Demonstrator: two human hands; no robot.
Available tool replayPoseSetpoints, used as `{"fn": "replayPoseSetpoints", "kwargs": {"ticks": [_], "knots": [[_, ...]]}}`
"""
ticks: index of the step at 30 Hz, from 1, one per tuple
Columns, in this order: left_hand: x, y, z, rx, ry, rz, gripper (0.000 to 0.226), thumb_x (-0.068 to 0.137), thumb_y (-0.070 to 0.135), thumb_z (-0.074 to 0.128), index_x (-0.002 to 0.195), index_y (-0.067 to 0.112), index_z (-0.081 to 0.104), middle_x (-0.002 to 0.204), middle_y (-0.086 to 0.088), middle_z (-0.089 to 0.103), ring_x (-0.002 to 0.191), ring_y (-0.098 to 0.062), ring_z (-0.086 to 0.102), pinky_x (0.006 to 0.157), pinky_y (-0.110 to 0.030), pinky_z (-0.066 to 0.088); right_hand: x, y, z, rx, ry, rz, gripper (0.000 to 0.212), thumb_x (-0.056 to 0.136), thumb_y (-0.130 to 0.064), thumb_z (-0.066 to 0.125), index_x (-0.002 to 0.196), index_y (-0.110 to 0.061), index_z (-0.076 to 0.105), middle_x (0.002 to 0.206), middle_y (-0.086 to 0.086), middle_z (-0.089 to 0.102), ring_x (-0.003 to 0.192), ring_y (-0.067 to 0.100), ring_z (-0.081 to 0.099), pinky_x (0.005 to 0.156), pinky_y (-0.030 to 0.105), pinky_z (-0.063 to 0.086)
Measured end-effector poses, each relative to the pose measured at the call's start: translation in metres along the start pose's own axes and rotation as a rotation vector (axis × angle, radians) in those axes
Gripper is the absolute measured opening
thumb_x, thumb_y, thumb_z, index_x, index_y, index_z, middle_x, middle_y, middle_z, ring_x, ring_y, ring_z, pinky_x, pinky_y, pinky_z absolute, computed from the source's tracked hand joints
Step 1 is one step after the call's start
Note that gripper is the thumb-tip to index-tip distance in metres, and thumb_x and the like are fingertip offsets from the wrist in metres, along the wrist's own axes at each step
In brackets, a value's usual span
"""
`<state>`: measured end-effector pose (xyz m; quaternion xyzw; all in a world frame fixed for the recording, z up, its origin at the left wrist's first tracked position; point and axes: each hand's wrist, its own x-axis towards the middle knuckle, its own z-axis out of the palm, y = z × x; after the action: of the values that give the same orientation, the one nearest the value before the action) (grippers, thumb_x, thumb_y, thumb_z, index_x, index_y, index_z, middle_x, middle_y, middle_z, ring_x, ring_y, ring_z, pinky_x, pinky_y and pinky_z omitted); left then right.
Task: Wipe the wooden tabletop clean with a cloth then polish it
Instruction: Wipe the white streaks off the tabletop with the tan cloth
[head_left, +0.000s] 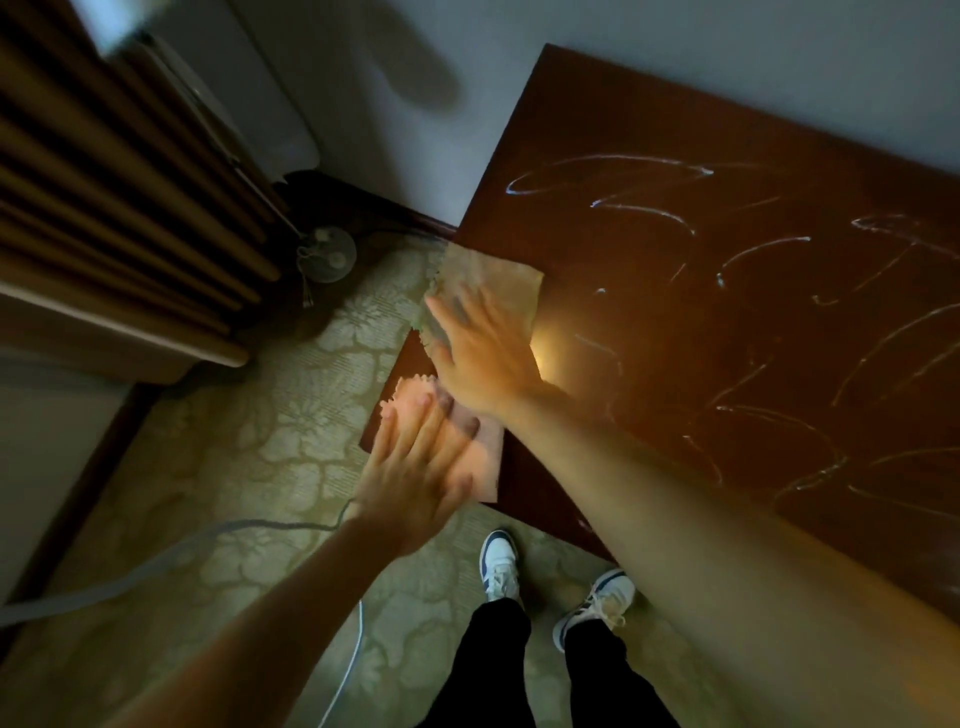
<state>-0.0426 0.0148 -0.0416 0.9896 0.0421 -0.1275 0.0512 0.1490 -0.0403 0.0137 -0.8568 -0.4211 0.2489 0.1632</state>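
Pink microfibre cloth (475, 457) lies under the left hand (415, 467), whose fingers are straight and spread flat on it at the near left corner of the wooden tabletop (701, 322). Just beyond, the right hand (480, 353) presses, equally flat and open, on an olive-brown cloth (493, 280) that overhangs the table's left edge; neither hand curls round its cloth. Because both cloths sit at the very edge and are only pressed, not gripped, a stroke toward the left could likely drag one off onto the patterned carpet (270, 415). The two hands nearly touch, so the arms may foul each other. White streaks (649, 213) loop across the middle and right of the tabletop, unwiped; short strokes kept at this corner would miss them. A grey cable (156, 561) trails over the carpet near the white sneakers (501, 564), a likely trip hazard.
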Motion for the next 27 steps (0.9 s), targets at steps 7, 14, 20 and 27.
{"fn": "replayPoseSetpoints", "kwargs": {"ticks": [7, 14, 20, 27], "knots": [[-0.003, -0.036, -0.014, -0.163, 0.045, -0.009, 0.063, 0.092, 0.044, 0.041, 0.151, 0.021, 0.04, 0.165, -0.011, 0.021, 0.155, -0.026, 0.004, 0.12, -0.061, 0.001, 0.019, 0.033, 0.038, -0.305, 0.007, 0.055, 0.061, 0.11, -0.041, 0.012, 0.161, -0.017, -0.011, 0.17, 0.005, -0.018, 0.156, 0.023, -0.022, 0.127, 0.046, -0.011], [0.086, -0.02, -0.03, -0.306, 0.273, -0.393, 0.047, 0.099, 0.036, 0.036, 0.14, 0.014, 0.044, 0.152, -0.016, 0.039, 0.146, -0.032, 0.03, 0.115, -0.06, 0.022, -0.01, 0.07, 0.029, -0.393, 0.067, 0.054, 0.063, 0.108, -0.047, 0.021, 0.164, -0.02, 0.01, 0.172, 0.005, 0.0, 0.159, 0.025, -0.008, 0.128, 0.049, 0.001], [0.136, -0.023, -0.02, -0.306, 0.242, -0.542, 0.059, 0.104, 0.046, 0.018, 0.155, 0.017, 0.025, 0.162, -0.016, 0.025, 0.153, -0.03, 0.016, 0.12, -0.056, 0.016, 0.012, 0.081, 0.029, -0.435, 0.176, -0.029, 0.065, 0.108, -0.049, 0.024, 0.162, -0.013, 0.019, 0.17, 0.01, 0.015, 0.159, 0.025, 0.005, 0.128, 0.05, 0.008], [0.135, -0.02, -0.025, -0.342, 0.2, -0.546, 0.061, 0.104, 0.047, 0.02, 0.157, 0.017, 0.024, 0.164, -0.01, 0.024, 0.154, -0.025, 0.013, 0.122, -0.05, 0.018, 0.029, 0.085, 0.025, -0.444, 0.192, -0.006, 0.08, 0.103, -0.056, 0.025, 0.161, -0.003, 0.014, 0.17, 0.018, 0.009, 0.159, 0.03, 0.004, 0.128, 0.049, 0.011]]}}
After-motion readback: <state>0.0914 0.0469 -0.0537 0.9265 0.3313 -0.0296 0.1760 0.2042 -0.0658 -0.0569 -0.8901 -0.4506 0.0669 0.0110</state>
